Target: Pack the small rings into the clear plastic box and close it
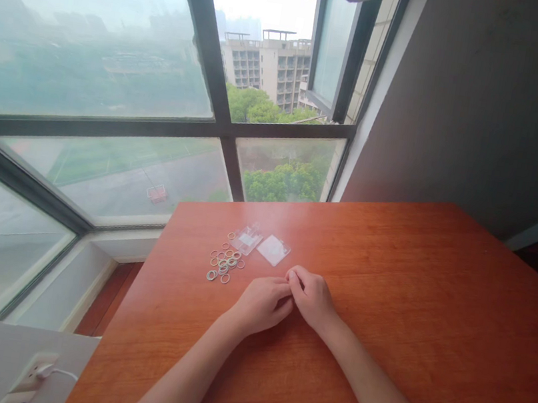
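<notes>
Both hands are resting on the counter [387,293], fingertips meeting near the middle of the view. The left hand [261,305] is lying curled with its knuckles up, and the right hand [312,297] is curling in against it from the 3 o'clock side. Each grip is closing in on the spot where the fingertips touch, as though pinching something small between them, but what, if anything, is held there is too small to tell.

The scatter of small metal rings [224,263] is lying at about 10 o'clock from the joined fingertips, near but not touching either hand. The cluster is stretching roughly from 12 to 6 o'clock, with the lowest rings closest to the left hand. Just beyond the rings, toward 12 o'clock, a clear plastic bag [246,238] is sitting with something pale inside, and just beside it, at its 3 o'clock, a second flat clear bag [273,250] is lying almost straight ahead of the fingertips, at 11 to 12 o'clock.

The left hand is plainly the nearer one to the rings; the right hand is sitting closer to the second bag.
</notes>
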`<control>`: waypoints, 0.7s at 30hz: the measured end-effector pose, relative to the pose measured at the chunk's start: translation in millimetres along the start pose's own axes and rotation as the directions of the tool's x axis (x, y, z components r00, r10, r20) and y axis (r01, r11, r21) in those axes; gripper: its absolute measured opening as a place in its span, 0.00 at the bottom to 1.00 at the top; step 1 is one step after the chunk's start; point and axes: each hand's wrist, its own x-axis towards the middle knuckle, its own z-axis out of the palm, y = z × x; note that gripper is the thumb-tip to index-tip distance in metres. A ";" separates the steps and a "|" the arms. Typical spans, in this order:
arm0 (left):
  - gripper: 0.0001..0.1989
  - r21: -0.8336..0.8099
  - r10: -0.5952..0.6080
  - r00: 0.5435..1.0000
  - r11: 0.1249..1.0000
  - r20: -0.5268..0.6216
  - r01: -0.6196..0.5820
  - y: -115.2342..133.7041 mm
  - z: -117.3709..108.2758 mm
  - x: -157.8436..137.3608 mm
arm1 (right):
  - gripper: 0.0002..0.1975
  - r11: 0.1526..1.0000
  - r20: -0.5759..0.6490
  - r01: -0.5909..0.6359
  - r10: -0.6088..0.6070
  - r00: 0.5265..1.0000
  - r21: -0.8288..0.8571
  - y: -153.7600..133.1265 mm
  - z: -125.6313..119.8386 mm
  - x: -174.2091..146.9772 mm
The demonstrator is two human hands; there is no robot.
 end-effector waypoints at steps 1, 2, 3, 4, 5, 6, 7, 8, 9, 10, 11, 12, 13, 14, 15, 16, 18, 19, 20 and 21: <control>0.08 0.000 0.000 1.000 1.000 -0.001 0.000 0.1 0.0 -0.1 | 0.16 1.000 0.001 0.000 0.000 1.000 -0.001 0.4 0.1 0.2; 0.08 0.001 0.002 1.000 1.000 -0.001 -0.002 0.1 0.0 -0.1 | 0.16 1.000 0.002 -0.001 0.001 1.000 -0.004 0.7 0.2 0.4; 0.08 0.000 0.005 1.000 1.000 -0.001 -0.005 0.2 0.0 -0.2 | 0.16 1.000 0.003 -0.001 0.001 1.000 -0.008 0.9 0.1 0.6; 0.08 -0.001 0.006 1.000 1.000 -0.001 -0.006 0.2 0.1 -0.3 | 0.16 1.000 0.005 -0.001 0.001 1.000 -0.010 1.0 0.1 0.8; 0.08 -0.003 0.008 1.000 1.000 -0.001 -0.008 0.1 0.1 -0.3 | 0.16 1.000 0.005 -0.001 0.001 1.000 -0.011 0.8 -0.1 0.9; 0.08 -0.003 0.008 1.000 1.000 -0.001 -0.008 0.0 0.0 -0.4 | 0.16 1.000 0.007 -0.001 0.001 1.000 -0.011 0.6 -0.2 1.0; 0.08 -0.003 0.007 1.000 1.000 -0.001 -0.007 -0.2 -0.1 -0.4 | 0.16 1.000 0.008 0.000 0.000 1.000 -0.009 0.4 -0.2 1.1; 0.08 -0.003 0.006 1.000 1.000 -0.002 -0.006 -0.5 -0.2 -0.4 | 0.16 1.000 0.008 0.001 -0.001 1.000 -0.008 0.1 -0.3 1.2; 0.08 -0.002 0.007 1.000 1.000 -0.003 -0.007 -0.7 -0.2 -0.5 | 0.16 1.000 0.008 0.002 -0.001 1.000 -0.007 0.0 -0.2 1.3; 0.08 -0.002 0.010 1.000 1.000 -0.004 -0.010 -0.9 -0.3 -0.6 | 0.17 1.000 0.007 0.002 -0.002 1.000 -0.007 0.0 -0.1 1.4; 0.08 -0.003 0.013 1.000 1.000 -0.005 -0.013 -1.0 -0.2 -0.9 | 0.17 1.000 0.005 0.003 -0.003 1.000 -0.006 0.2 0.2 1.5; 0.08 -0.006 0.017 1.000 1.000 -0.007 -0.017 -0.9 0.0 -1.2 | 0.17 1.000 0.005 0.004 -0.004 1.000 -0.004 0.5 0.4 1.6; 0.08 -0.011 0.019 1.000 1.000 -0.010 -0.019 -0.5 0.4 -1.5 | 0.17 1.000 0.005 0.004 -0.004 1.000 -0.002 0.8 0.7 1.7; 0.08 -0.019 0.020 1.000 1.000 -0.014 -0.020 -0.1 0.8 -1.9 | 0.17 1.000 0.004 0.004 -0.004 1.000 0.001 1.2 1.0 1.7; 0.08 -0.033 0.019 1.000 0.999 -0.020 -0.020 0.3 0.9 -2.2 | 0.17 1.000 0.004 0.004 -0.004 1.000 0.006 1.6 1.1 1.7; 0.08 -0.051 0.017 0.999 0.998 -0.029 -0.019 0.4 0.6 -2.5 | 0.16 1.000 0.002 0.006 -0.006 1.000 0.014 1.8 1.1 1.6; 0.09 -0.098 0.005 0.998 0.995 -0.070 -0.011 -1.7 -3.1 -3.1 | 0.16 0.999 -0.005 0.012 -0.012 1.000 0.037 1.7 0.6 1.6; 0.09 -0.125 -0.012 0.994 0.992 -0.109 -0.002 -4.9 -7.3 -3.6 | 0.16 0.999 -0.011 0.015 -0.014 1.000 0.050 1.4 -0.1 1.8; 0.10 -0.153 -0.042 0.985 0.988 -0.166 0.016 -9.9 -13.4 -4.3 | 0.15 0.998 -0.019 0.014 -0.013 1.000 0.066 0.8 -0.9 2.3; 0.10 -0.190 -0.086 0.969 0.981 -0.231 0.041 -17.1 -21.4 -5.3 | 0.15 0.997 -0.028 0.012 -0.009 1.000 0.082 0.2 -1.9 3.1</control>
